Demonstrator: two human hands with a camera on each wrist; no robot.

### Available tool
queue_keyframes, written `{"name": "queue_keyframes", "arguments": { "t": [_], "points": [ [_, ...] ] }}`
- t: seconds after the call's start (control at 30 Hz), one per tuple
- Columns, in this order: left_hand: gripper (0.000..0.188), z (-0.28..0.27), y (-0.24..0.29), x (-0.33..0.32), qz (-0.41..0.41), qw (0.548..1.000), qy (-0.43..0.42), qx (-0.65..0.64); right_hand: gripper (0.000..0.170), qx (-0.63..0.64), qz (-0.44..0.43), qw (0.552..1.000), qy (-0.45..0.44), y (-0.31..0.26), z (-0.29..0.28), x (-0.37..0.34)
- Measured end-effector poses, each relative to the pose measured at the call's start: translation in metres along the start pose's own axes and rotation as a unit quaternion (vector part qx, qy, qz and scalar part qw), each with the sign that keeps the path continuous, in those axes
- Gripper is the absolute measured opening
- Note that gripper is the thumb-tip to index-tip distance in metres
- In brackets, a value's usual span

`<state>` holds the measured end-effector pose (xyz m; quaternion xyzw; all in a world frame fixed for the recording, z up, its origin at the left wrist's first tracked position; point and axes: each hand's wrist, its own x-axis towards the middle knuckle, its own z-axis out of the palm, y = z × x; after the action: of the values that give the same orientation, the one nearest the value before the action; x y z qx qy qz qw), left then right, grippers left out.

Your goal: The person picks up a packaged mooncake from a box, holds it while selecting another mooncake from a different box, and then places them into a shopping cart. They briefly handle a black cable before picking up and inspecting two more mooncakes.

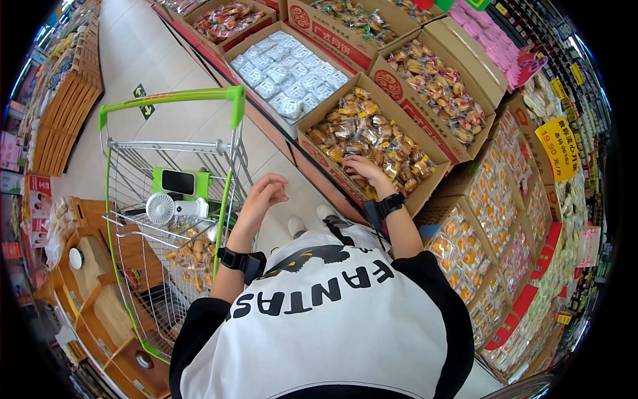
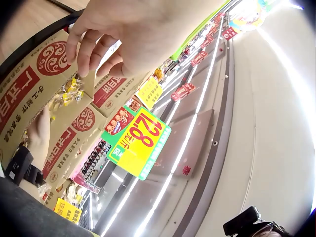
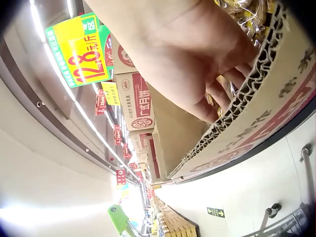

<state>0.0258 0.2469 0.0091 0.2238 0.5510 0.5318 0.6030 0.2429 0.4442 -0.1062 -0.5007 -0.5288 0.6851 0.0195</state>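
The right hand [image 1: 367, 171] is lowered into the open box [image 3: 261, 123], over its wall nearest the wearer, and yellow-labelled packets [image 1: 359, 123] are touched there; its fingers are bent downward, and because the tips are hidden, whether a packet is gripped cannot be told. The packets are heaped loosely inside the box. The left hand [image 1: 266, 191] is held outside the box, on its cart side, with fingers loosely bent and slightly parted, nothing being held. As seen from the head, the cart [image 1: 237, 106], in which a phone [image 1: 179, 181] and a fan [image 1: 159, 209] are carried, is placed left of the box. White packs [image 1: 286, 73] are displayed at the box's upper left. A price sign [image 3: 81, 52] is hung above the box.
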Motion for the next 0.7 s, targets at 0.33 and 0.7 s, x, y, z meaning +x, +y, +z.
{"name": "queue_keyframes", "arguments": {
  "t": [0.33,0.7],
  "points": [
    [0.016,-0.004,0.001,-0.004,0.000,1.000,0.009,-0.008,0.032,0.003,0.011,1.000,-0.001,0.000,0.003,0.012],
    [0.016,-0.006,0.000,-0.001,0.013,1.000,-0.005,-0.021,0.028,-0.029,-0.028,0.999,0.007,-0.007,-0.005,0.004]
  ]
}}
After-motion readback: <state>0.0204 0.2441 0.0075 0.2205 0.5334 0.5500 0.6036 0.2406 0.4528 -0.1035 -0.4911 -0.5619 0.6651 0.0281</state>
